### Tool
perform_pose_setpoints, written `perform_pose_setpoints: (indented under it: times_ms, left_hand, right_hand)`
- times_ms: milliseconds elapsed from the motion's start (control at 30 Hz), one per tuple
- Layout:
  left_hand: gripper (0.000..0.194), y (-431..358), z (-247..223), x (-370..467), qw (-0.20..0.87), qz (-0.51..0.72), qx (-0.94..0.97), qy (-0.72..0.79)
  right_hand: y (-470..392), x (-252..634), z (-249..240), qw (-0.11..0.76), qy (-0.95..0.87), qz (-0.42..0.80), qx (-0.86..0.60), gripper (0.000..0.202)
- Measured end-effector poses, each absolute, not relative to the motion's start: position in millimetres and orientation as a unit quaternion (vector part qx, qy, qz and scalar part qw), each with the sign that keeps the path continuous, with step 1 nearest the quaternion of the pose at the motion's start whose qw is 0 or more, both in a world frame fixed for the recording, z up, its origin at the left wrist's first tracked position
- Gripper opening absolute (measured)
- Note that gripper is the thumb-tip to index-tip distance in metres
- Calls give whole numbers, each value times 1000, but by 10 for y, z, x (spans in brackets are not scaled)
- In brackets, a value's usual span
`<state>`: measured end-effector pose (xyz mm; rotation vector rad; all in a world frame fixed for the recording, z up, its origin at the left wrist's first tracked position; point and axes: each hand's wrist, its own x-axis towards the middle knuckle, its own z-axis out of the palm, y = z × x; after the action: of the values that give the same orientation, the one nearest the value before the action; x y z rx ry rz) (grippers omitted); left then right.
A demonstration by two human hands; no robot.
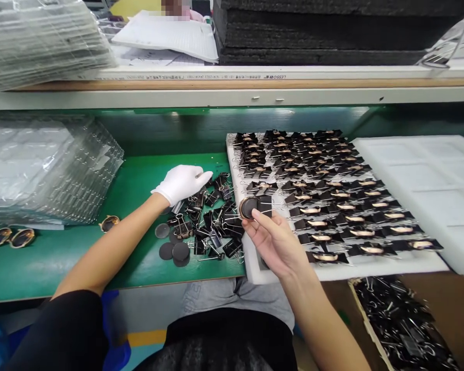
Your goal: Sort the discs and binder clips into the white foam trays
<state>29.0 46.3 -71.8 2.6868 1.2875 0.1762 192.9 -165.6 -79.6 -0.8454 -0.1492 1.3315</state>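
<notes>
My left hand point(183, 184), in a white glove, is over the back of a loose pile of black binder clips point(214, 221). Its fingers are curled together, and whatever lies under them is hidden. Bare, my right hand point(272, 239) pinches a round, gold-rimmed sunglass piece point(249, 207) with a dark disc on its face. A black binder clip point(265, 205) grips the right side of that piece. Just left of the pile are several dark round discs point(181, 252), some stacked.
Rows of clipped pieces point(319, 210) fill a white foam tray point(253, 257) on the right. Another white tray point(456, 206) lies beyond it. Stacked clear plastic trays point(42, 175) and round sunglasses point(22, 237) are at left. A box of binder clips point(406, 330) stands below right. A shelf edge point(178, 98) crosses behind.
</notes>
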Motion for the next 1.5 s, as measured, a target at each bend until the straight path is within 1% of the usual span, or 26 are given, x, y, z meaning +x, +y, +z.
perform_pose_setpoints:
  times_ms: [100,167,267,367,433,467,600,633,767,833,933,1067,1200,1367,1500]
  left_hand:
    - [44,525,-644,282,143,79,897,410]
    - [44,442,-515,275,169,124,885,415]
    - [47,80,-284,307,217,227,865,392]
    - [48,-367,-167,369,277,254,865,334]
    - [49,-562,-180,398,309,245,868,302]
    - [49,-614,-202,406,310,244,870,296]
    - [36,-601,-281,400,212,240,873,369]
    - [37,-578,-285,396,205,220,873,384]
    - [35,-539,-267,392,242,119,897,350]
    - [43,-547,-260,396,243,103,903,338]
    - [49,-549,-254,393,268,95,899,334]
    - [48,-517,-206,365,331,97,881,323]
    - [43,-510,-135,341,379,106,865,312]
    - [41,-540,-139,346,396,108,864,291]
    - [40,-552,-160,342,444,97,840,296]
  right_hand:
    - [-1647,1915,-791,696,-64,606,-379,32]
    - [-1637,1904,-788,690,-68,612,-379,31]
    - [-1614,1870,-779,698,-93,610,-364,27]
    - [-1593,1828,-767,717,-122,604,-326,22]
    - [-1594,1807,-766,717,-143,604,-318,20]
    - [-1600,1802,-768,716,-152,602,-320,19]
    - [-1644,1808,-784,725,-173,581,-327,21]
    - [-1654,1814,-788,726,-177,580,-326,21]
    - [-1677,1834,-803,718,-188,587,-322,19]
    - [-1681,1833,-817,720,-193,585,-320,18]
    - [-1685,1837,-845,723,-200,573,-331,18]
    - [-1685,1912,-866,745,-164,527,-375,18]
    - [-1675,2040,-868,772,-114,459,-424,27]
    - [-1698,2080,-867,751,-172,453,-448,29]
    - [-1714,2054,-863,744,-190,451,-454,31]
